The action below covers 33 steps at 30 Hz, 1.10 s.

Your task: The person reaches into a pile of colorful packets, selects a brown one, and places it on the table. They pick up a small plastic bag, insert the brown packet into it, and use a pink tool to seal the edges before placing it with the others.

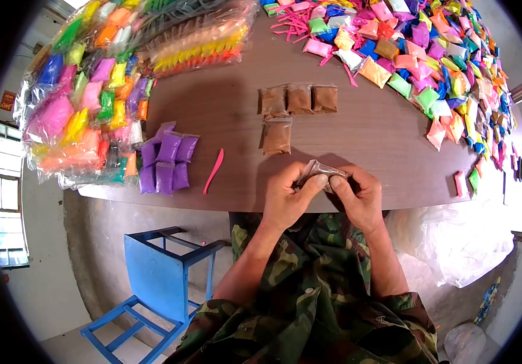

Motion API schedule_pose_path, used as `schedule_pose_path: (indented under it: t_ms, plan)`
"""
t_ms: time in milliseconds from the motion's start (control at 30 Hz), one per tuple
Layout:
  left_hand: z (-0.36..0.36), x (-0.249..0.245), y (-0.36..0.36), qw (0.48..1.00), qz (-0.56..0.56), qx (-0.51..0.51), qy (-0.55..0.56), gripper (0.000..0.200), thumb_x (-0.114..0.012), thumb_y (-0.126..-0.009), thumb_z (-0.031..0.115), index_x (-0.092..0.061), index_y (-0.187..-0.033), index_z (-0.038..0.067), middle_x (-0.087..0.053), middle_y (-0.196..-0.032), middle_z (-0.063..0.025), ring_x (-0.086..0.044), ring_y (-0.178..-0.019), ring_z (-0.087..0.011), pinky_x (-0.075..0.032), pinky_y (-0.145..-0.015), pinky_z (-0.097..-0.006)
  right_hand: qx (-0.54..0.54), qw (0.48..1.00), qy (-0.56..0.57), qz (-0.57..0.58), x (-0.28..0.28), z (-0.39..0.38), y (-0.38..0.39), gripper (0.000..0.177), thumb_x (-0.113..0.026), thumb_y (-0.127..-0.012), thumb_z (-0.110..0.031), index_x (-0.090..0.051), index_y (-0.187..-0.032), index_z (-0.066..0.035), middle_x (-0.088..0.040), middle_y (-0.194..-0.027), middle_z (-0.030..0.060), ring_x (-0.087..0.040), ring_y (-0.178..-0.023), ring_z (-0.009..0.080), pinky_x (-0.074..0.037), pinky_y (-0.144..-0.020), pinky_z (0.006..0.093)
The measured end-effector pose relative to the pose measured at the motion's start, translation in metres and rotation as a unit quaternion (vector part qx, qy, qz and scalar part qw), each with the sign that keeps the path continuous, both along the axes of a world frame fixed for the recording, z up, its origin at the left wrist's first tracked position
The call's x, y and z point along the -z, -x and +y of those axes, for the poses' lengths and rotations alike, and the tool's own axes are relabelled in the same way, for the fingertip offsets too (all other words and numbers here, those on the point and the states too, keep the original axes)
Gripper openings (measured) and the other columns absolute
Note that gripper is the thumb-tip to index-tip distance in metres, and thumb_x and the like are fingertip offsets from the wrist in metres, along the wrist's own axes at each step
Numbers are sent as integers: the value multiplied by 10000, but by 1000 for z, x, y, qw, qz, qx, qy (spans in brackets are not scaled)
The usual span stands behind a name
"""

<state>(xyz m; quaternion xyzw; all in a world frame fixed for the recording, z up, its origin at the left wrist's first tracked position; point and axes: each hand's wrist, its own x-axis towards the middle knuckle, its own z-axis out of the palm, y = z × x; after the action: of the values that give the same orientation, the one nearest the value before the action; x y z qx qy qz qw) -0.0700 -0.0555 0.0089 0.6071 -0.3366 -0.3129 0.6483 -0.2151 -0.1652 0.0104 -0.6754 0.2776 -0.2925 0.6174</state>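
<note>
Both my left hand (292,193) and my right hand (356,193) are closed on one small clear packet (320,170) with brown filling, held above the table's front edge. My thumbs press on it from the near side, and my fingers behind it are mostly hidden. Just beyond my hands lies a single brown packet (277,136). Behind that, a row of brown packets (299,99) lies flat on the table. Off to the left of my left hand are a pink plastic knife (214,171) and a small heap of purple packets (165,159).
Large clear bags of coloured packets (85,115) cover the table's left end. A big loose pile of coloured packets (418,54) fills the back right, with pink plastic tools (294,21) beside it. Below the table are a blue chair (158,273) and a clear plastic bag (455,242).
</note>
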Motion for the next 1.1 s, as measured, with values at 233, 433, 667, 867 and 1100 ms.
schedule_pose_path:
  t_ms: [233, 433, 667, 867, 1100]
  plan:
    - [-2, -1, -2, 999, 27, 30, 0, 178, -744, -1035, 164, -724, -1034, -13, -710, -855, 19, -584, -784, -25, -492, -671, -232, -8, 999, 27, -36, 7, -2, 1, 138, -770, -968, -90, -751, -1053, 17, -714, -888, 77, -637, -790, 145, -515, -732, 303]
    - [2, 6, -3, 1000, -23, -10, -5, 175, -726, -1051, 162, -725, -1012, -8, -704, -853, 28, -581, -789, -21, -490, -669, -229, -6, 999, 44, 2, 0, 0, -2, 140, -758, -955, -78, -753, -1059, 16, -706, -879, 87, -638, -790, 180, -517, -738, 330]
    - [-2, -3, -1, 1000, 9, 12, -27, 156, -741, -1035, 149, -732, -1022, -6, -709, -852, 17, -592, -784, -26, -496, -673, -226, 13, 999, 12, -48, 6, 1, -1, 132, -739, -931, -30, -753, -1051, 23, -709, -874, 112, -643, -780, 188, -524, -735, 333]
    - [-1, -1, -4, 1000, -20, 17, -11, 155, -733, -1036, 137, -725, -1034, -18, -722, -828, -2, -617, -762, -31, -509, -663, -236, 6, 997, 81, -8, -4, 1, -4, 120, -768, -897, -55, -761, -987, 23, -707, -834, 105, -647, -766, 197, -526, -718, 329]
    - [-1, 0, -3, 1000, -20, 15, -8, 171, -728, -1042, 148, -716, -1039, -22, -730, -831, -10, -624, -765, -39, -515, -664, -240, 19, 998, 68, -1, 0, 3, -4, 146, -772, -899, -76, -763, -1009, 20, -706, -842, 108, -643, -758, 187, -516, -711, 324]
